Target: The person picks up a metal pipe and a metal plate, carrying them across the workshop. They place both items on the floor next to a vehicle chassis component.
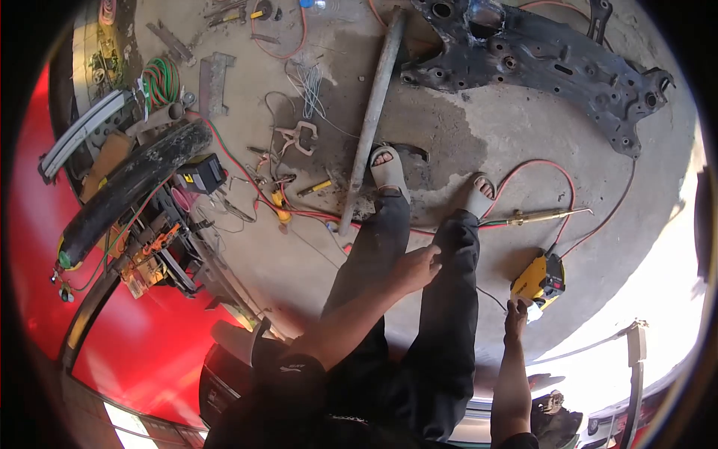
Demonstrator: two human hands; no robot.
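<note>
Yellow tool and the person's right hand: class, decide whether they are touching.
Cannot tell. Head view: the right hand meets the edge of the yellow tool, but looking down hides any height gap.

A stained concrete floor carries everything. A long pipe lies from the top down to the red hose, which loops across to a brass torch. A black subframe lies at top right. Locking pliers and white wires lie left of the pipe, with a green hose coil and a black bumper further left. A yellow tool sits below the torch. Two sandalled feet stand by the pipe's lower end.
</note>
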